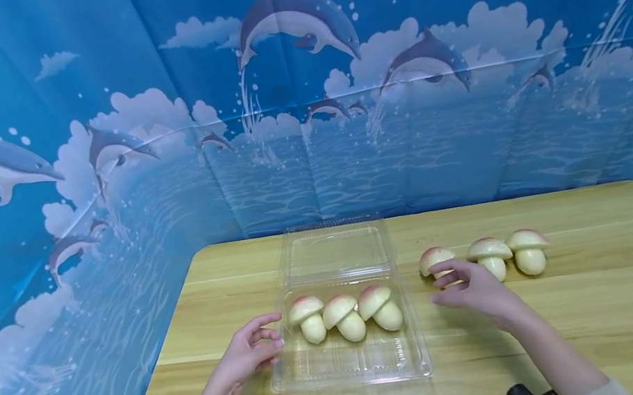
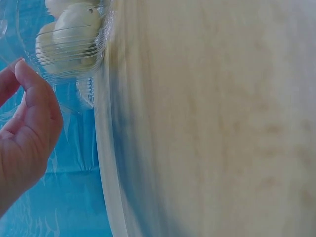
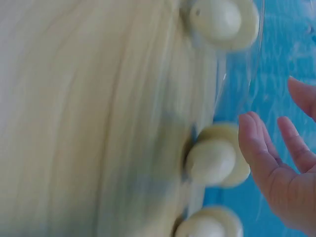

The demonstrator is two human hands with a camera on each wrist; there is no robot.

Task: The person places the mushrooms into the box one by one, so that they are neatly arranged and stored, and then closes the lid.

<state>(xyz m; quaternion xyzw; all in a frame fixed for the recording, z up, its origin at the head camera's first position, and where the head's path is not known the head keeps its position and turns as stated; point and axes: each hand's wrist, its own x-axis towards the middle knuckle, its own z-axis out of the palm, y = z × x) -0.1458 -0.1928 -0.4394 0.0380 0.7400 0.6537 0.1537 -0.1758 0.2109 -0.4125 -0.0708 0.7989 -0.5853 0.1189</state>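
Left hand [image 1: 245, 355] has fingers loosely bent at the left rim of a clear plastic clamshell [image 1: 347, 370], three mushroom-shaped buns [image 1: 349, 324] inside, lid [image 1: 335, 251] near the table [image 1: 624, 284]'s far edge. Right hand [image 1: 480, 290]'s fingers are parted by three more buns [image 1: 531, 258], toward the far right corner.

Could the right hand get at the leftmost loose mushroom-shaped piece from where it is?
Probably yes: the right hand looks empty and is right by the leftmost loose piece, with nothing visible blocking it; the clear container sits apart to the left.
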